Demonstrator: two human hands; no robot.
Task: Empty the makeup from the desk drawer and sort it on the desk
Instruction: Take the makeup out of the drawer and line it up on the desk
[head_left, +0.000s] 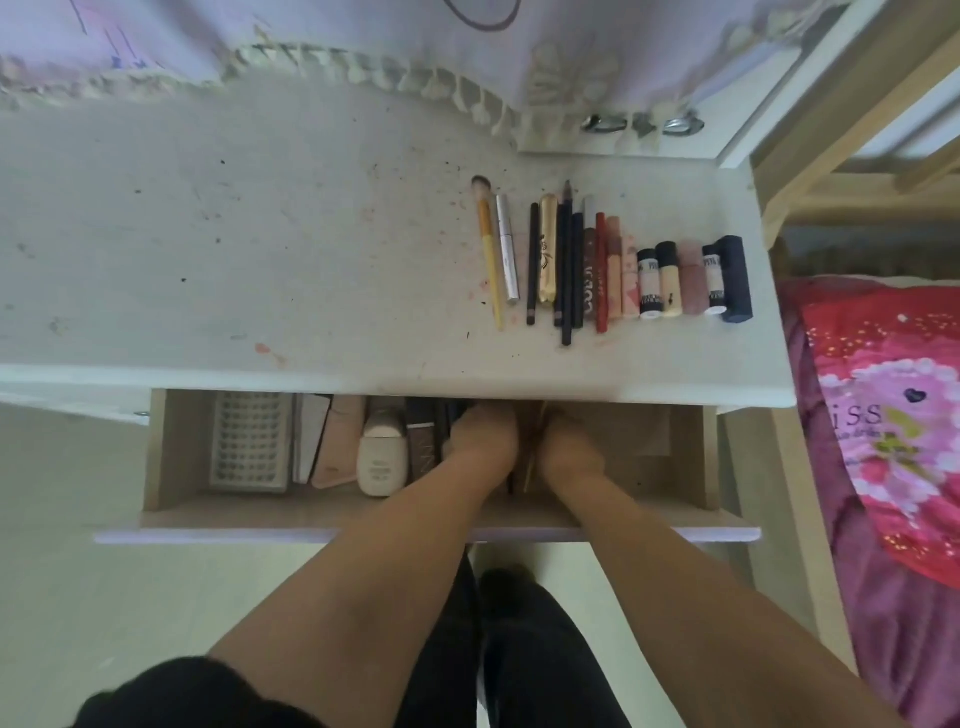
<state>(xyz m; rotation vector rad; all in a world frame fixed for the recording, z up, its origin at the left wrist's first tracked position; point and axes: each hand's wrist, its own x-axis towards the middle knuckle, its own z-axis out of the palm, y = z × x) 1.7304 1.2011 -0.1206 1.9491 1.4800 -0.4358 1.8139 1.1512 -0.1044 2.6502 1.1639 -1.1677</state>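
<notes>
The wooden desk drawer (171, 447) stands pulled out below the white desk (260, 249). Both hands reach into its middle, under the desk's edge. My left hand (485, 434) lies over dark items beside a brown box. My right hand (566, 441) sits just right of it, with thin upright items between the two. The fingers of both hands are hidden. Left in the drawer are a white lash tray (249, 441), flat beige packets (332, 441) and a cream bottle (382, 452). On the desk's right lies a neat row of makeup (613, 265): a brush, pencils, tubes, lipsticks.
A fringed cloth (363, 67) hangs over the back of the desk. A wooden bed frame (831, 130) with a pink and red blanket (883, 415) stands at the right. My black-clad legs (519, 649) are below the drawer on a pale floor.
</notes>
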